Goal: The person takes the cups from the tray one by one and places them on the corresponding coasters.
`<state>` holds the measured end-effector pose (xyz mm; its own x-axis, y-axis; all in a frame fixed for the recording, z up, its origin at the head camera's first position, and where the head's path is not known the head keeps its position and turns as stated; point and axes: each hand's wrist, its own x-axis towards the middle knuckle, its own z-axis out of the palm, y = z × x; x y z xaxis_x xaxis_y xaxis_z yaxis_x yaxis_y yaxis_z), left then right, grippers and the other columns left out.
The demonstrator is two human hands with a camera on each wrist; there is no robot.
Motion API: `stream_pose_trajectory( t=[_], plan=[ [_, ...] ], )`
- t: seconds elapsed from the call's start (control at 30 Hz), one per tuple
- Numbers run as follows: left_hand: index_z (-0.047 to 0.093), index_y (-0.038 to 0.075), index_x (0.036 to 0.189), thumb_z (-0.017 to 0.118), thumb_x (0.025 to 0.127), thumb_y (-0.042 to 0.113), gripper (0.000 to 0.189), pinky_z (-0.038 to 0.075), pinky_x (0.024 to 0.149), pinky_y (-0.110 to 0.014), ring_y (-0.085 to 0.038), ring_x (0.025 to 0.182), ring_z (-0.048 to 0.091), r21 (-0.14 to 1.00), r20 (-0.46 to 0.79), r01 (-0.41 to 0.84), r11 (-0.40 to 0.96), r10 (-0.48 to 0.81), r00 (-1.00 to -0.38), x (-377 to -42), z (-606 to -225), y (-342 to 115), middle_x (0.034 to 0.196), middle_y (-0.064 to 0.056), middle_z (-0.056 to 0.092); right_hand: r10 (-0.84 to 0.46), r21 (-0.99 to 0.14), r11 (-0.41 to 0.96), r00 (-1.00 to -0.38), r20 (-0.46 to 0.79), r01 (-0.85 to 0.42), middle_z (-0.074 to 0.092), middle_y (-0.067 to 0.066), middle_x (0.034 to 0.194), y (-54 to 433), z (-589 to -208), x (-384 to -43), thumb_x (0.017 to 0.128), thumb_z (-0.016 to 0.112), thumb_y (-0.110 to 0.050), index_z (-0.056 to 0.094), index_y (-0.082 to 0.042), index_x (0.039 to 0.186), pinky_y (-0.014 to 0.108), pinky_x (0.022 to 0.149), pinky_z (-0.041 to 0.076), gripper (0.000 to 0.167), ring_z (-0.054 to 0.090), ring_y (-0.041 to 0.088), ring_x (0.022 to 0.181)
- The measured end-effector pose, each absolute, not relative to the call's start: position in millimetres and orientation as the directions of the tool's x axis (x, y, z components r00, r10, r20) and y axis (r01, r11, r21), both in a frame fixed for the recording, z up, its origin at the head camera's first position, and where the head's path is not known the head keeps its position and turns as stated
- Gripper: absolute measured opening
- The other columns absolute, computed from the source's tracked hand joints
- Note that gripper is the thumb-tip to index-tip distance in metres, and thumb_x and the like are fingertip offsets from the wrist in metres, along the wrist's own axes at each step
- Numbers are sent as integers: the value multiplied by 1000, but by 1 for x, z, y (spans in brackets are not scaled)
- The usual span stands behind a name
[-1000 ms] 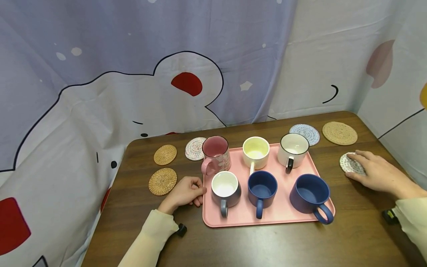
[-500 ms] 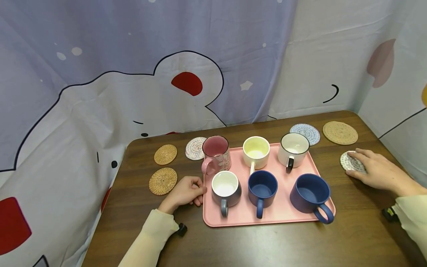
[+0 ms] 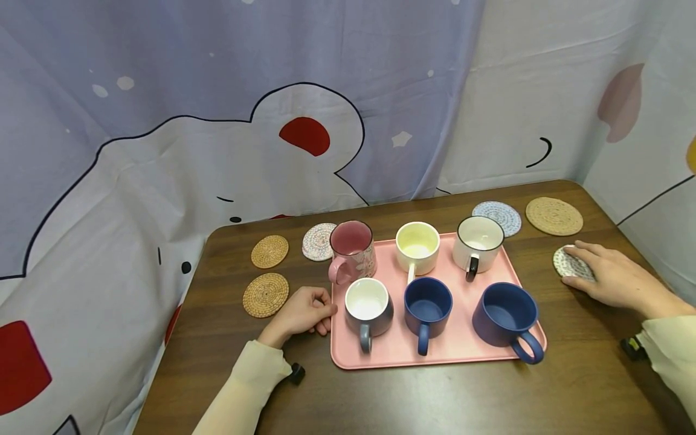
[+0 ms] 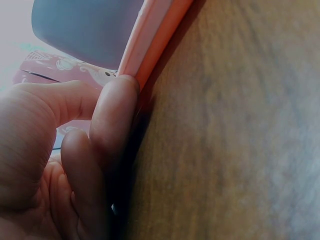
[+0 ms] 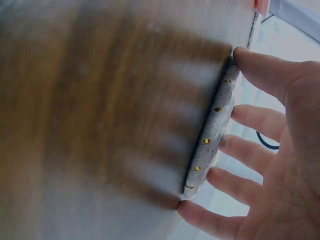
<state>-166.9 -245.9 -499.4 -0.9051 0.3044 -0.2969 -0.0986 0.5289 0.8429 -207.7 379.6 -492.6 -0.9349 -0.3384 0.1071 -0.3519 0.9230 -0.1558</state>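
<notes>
My left hand (image 3: 301, 312) rests on the table at the left edge of the pink tray (image 3: 397, 355), fingers loosely curled. In the left wrist view a fingertip (image 4: 127, 85) lies right at the tray's rim. My right hand (image 3: 614, 279) lies over a round white coaster (image 3: 568, 266) with a speckled pattern, on the table at the right. Seen from the right wrist, the fingers are fairly straight and spread along the coaster's edge (image 5: 212, 132), with the thumb at one end and the little finger at the other. Part of the coaster is hidden under the fingers.
On the tray stand a pink mug (image 3: 359, 263), a yellow one (image 3: 417, 260), a white one with black handle (image 3: 475, 254), a grey one (image 3: 375, 320) and two blue ones (image 3: 429, 320). Other coasters (image 3: 554, 216) lie around it. A patterned curtain (image 3: 402, 90) hangs behind.
My right hand has shifted very slightly at the speckled coaster. The left hand, tray and mugs stay where they were.
</notes>
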Motion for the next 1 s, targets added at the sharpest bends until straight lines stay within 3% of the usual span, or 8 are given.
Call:
stream_pose_trajectory(
  t=[0.43,0.63,1.0],
  plan=[
    [63,7,87,66,97,20,17,46,44,-23,-11,50,67,840,-288,-84,537,310,-906,-167,-499,-246,59,-3,70,-340,-152,924,-935,98,-351,49,39,143,379,-492,-207,89,80,-34,54,2,140,71,97,42,68,51,65,121],
    [63,6,87,67,97,20,17,47,44,-23,-12,50,67,842,-290,-87,532,310,-906,-167,-500,-246,59,-3,70,-311,-164,928,-939,150,-334,49,39,142,376,-487,-202,91,78,-36,56,2,139,73,96,40,65,51,64,119],
    [63,6,87,67,98,20,18,47,45,-23,-12,50,67,837,-291,-89,541,302,-908,-166,-499,-246,59,-3,70,-230,-244,916,-915,331,-319,64,25,113,343,-468,-168,89,78,-26,69,-3,116,63,81,45,36,61,47,100]
  ],
)
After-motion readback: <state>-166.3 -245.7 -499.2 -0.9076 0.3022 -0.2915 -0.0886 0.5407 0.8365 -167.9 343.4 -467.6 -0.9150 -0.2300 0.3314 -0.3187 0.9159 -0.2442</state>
